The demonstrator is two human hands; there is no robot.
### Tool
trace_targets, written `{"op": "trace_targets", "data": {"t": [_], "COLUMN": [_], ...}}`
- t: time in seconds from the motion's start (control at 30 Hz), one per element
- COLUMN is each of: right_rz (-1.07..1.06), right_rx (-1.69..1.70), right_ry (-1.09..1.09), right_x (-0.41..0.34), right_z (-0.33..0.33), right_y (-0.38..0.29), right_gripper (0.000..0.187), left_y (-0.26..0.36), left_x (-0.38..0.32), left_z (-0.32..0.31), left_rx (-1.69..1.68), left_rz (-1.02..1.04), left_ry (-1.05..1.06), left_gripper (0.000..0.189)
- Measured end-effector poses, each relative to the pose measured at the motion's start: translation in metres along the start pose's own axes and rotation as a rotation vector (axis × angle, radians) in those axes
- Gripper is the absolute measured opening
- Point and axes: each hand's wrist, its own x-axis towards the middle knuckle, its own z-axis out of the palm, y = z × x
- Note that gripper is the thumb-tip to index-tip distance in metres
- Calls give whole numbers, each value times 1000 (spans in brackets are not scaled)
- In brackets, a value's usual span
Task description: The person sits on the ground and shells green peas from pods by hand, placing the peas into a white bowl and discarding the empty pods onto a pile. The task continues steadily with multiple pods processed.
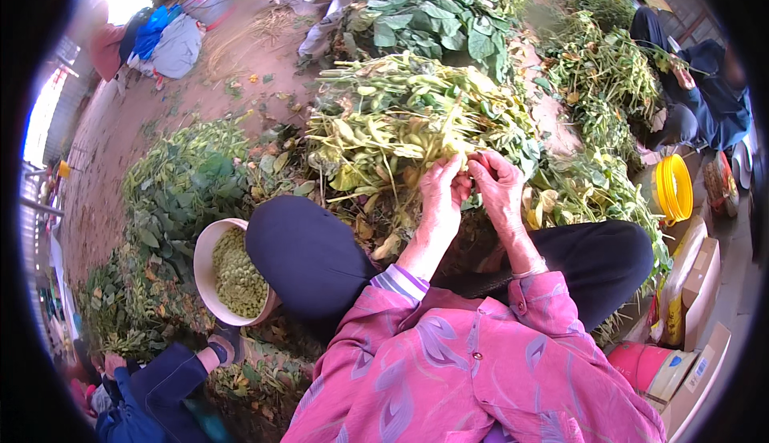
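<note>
My left hand (443, 189) and my right hand (497, 187) are close together over the near edge of a heap of soybean plants (390, 118) with green pods. The left fingers pinch a yellow-green pod or stem at the heap. The right thumb and fingers are bent together beside them; what they hold, if anything, is hidden. Beside my left knee a white bucket (204, 263) stands tilted, with many shelled green beans (240, 275) in it.
Leafy plants (180, 184) lie to the left, more plants (607, 76) to the right. A person (709, 94) sits at the right, another (156, 389) at lower left. A yellow-rimmed bucket (673, 189), a red-and-white bucket (646, 368) and a cardboard box (700, 377) stand at the right.
</note>
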Motion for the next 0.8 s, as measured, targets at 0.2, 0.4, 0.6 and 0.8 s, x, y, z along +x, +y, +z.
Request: {"op": "trace_targets", "data": {"t": [0.2, 0.4, 0.6, 0.8], "right_rz": [50, -165, 126, 343], "right_rx": [5, -265, -63, 109], "right_ry": [-19, 81, -83, -317], "right_x": [-1, 0, -9, -13], "right_z": [10, 5, -13, -29], "right_y": [-2, -3, -4, -18], "right_gripper": [14, 14, 16, 25], "left_y": [4, -9, -11, -19], "left_x": [2, 7, 6, 6], "left_z": [-12, -13, -6, -12], "left_rx": [39, -110, 21, 134], "left_rz": [35, -88, -82, -33], "left_ry": [-9, -111, 92, 116], "left_gripper": [7, 6, 8, 11]}}
